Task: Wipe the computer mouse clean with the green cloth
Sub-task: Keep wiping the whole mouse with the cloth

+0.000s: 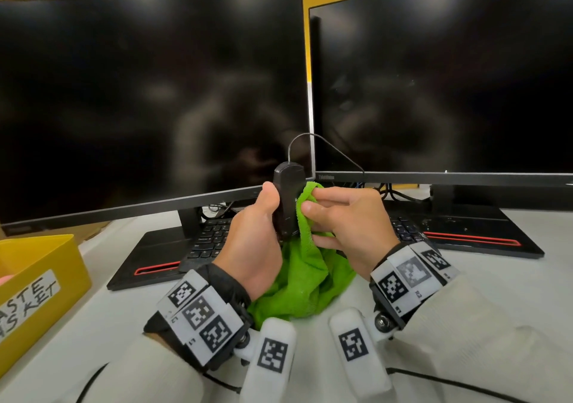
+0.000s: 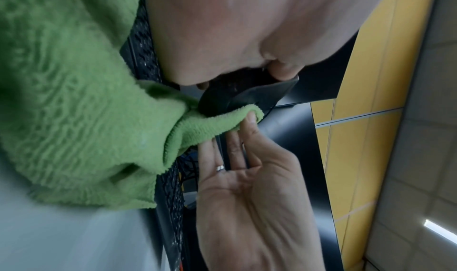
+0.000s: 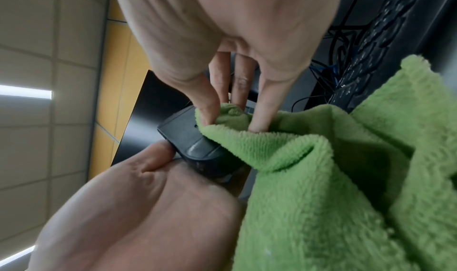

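Note:
In the head view my left hand [image 1: 270,204] grips a black wired computer mouse [image 1: 287,198], held upright above the desk in front of the monitors. Its cable [image 1: 328,145] loops up and off to the right. My right hand [image 1: 314,208] pinches a fold of the green cloth [image 1: 305,275] and presses it against the mouse's right side. The rest of the cloth hangs down to the table between my wrists. In the left wrist view the cloth [image 2: 81,103] meets the mouse [image 2: 245,96] over my right fingers [image 2: 249,122]. In the right wrist view the cloth [image 3: 321,177] covers part of the mouse [image 3: 190,144].
Two dark monitors [image 1: 148,98] [image 1: 443,86] stand close behind my hands. A black keyboard [image 1: 210,238] lies under them between their bases. A yellow waste basket [image 1: 40,275] sits at the left edge. Cables [image 1: 393,193] run behind the right monitor.

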